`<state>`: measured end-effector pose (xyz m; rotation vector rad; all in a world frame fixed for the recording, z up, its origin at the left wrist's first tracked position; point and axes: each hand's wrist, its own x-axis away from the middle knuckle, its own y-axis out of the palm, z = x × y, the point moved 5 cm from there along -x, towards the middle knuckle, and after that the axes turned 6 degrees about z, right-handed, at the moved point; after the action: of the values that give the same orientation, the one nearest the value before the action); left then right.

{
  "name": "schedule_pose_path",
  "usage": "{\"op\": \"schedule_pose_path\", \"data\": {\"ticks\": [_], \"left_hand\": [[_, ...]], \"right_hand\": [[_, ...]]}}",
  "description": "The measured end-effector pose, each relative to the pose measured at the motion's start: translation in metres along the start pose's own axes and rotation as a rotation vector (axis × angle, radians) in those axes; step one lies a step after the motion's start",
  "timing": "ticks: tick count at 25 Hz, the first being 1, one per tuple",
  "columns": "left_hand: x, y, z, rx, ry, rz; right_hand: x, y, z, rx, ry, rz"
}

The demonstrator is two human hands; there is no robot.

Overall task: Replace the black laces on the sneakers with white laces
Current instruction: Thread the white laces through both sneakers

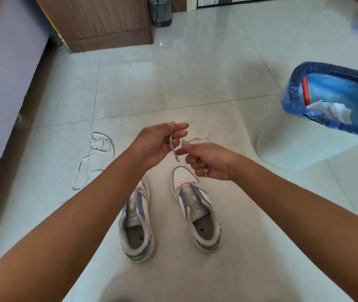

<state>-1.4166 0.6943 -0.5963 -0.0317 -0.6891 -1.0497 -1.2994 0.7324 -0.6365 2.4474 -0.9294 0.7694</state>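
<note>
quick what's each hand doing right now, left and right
Left hand: pinching one end of a white lace.
Right hand: fingers curled, pinching the same white lace near its other stretch.

Bare floor (195,83) lies open beyond the two sneakers (137,223), reaching to the wooden cabinet (95,20) and water jug (160,10). A loose lace (96,155) litters the left side; the blue-lined bin (335,99) blocks the right.

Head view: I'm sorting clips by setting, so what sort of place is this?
Probably a room in a home: pale tiled floor, a wooden cabinet by what looks like a bed edge, and a bin lined with a blue bag.
</note>
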Motion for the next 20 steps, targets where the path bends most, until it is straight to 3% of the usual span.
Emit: {"op": "schedule_pose_path", "data": {"ticks": [2, 5, 9, 13, 16, 20], "left_hand": [[-0.002, -0.001, 0.0, 0.038, -0.035, 0.016], [-0.005, -0.004, -0.005, 0.119, -0.027, 0.071], [-0.007, -0.02, -0.005, 0.174, 0.016, 0.217], [0.01, -0.022, -0.03, -0.234, -0.111, 0.215], [0.024, -0.021, -0.04, -0.418, 0.064, 0.299], [0.023, -0.015, -0.051, -0.517, 0.064, 0.076]], "right_hand": [[0.0, 0.012, 0.0, 0.049, -0.069, -0.056], [-0.001, 0.01, -0.005, 0.109, -0.141, 0.004], [0.005, 0.01, 0.006, 0.085, -0.087, -0.029], [0.004, -0.002, 0.009, -0.109, -0.024, 0.112], [-0.002, -0.006, 0.006, -0.296, 0.053, 0.174], [-0.007, -0.005, 0.005, -0.295, 0.098, 0.151]]}}
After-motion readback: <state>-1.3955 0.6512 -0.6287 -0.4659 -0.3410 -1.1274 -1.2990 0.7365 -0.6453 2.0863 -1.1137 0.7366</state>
